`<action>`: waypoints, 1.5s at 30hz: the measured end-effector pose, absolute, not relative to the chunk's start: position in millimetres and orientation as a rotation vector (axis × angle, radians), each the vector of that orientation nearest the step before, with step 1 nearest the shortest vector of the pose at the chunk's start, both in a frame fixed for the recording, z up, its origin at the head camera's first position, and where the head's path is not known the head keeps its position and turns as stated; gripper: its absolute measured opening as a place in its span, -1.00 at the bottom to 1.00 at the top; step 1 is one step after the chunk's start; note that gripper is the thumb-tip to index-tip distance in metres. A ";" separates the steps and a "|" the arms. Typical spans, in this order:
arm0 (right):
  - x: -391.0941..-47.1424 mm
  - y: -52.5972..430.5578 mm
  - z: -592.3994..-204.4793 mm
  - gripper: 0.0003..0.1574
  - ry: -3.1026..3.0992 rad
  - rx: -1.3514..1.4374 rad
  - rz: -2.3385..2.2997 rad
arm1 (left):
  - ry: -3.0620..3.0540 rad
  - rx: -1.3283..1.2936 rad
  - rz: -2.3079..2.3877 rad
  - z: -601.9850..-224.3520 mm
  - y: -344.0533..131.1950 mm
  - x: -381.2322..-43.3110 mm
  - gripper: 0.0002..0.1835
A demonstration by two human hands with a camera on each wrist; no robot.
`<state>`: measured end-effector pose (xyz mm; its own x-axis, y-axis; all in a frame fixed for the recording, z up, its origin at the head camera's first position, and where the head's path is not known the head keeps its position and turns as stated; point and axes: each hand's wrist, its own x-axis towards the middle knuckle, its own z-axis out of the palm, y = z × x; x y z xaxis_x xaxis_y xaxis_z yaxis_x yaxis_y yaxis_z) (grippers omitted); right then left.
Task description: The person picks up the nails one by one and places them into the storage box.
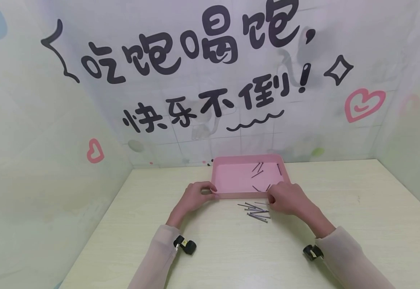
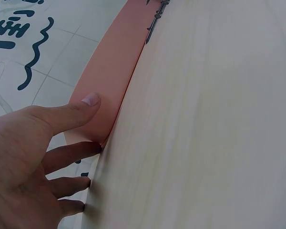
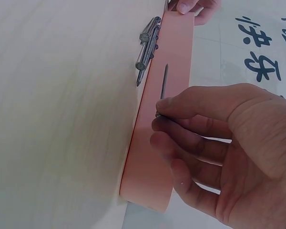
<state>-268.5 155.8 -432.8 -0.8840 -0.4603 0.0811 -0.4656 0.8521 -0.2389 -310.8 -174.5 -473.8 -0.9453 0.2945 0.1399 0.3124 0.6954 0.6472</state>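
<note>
A pink tray (image 1: 247, 195) sits against the back wall with several dark nails (image 1: 257, 174) inside it. My left hand (image 1: 197, 196) holds its front left corner; in the left wrist view the thumb lies on the front wall and the index fingertip is at the corner's base. My right hand (image 1: 286, 197) pinches one nail (image 3: 164, 86) near its head between thumb and index finger, pointed end outward, in front of the tray's front wall. Beside this hand, a loose pile of nails (image 1: 257, 213) lies on the table just before the tray.
The pale wooden table (image 1: 210, 249) ends at a printed curtain wall (image 1: 181, 144) behind the tray. Similar sheets rise on the left and right. A small black camera (image 1: 185, 244) is strapped at the left wrist, another camera (image 1: 312, 252) at the right.
</note>
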 end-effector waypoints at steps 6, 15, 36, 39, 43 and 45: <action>-267.5 155.7 -431.7 -0.66 -2.986 0.748 0.422 | -2.875 -0.488 -1.107 -473.4 -173.5 -310.2 -0.89; -268.2 155.6 -431.4 -0.66 -2.985 0.740 0.426 | -2.878 -0.480 -1.104 -473.5 -173.3 -310.2 -0.89; -271.8 155.2 -432.8 -0.71 -2.966 0.728 0.413 | -2.882 -0.486 -1.103 -472.4 -173.8 -310.4 -0.88; -272.0 155.1 -432.8 -0.72 -2.962 0.727 0.414 | -2.883 -0.489 -1.100 -472.5 -174.1 -310.9 -0.87; -272.4 154.8 -432.9 -0.76 -2.961 0.724 0.418 | -2.881 -0.490 -1.109 -472.3 -173.9 -310.5 -0.88; -272.7 154.6 -432.9 -0.79 -2.958 0.725 0.424 | -2.881 -0.489 -1.111 -472.2 -173.7 -310.0 -0.88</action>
<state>-272.7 154.6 -432.9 -0.8867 -0.4440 0.1292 -0.4624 0.8510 -0.2490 -310.0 -173.7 -472.2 -0.9510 0.2826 0.1252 0.2935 0.6985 0.6527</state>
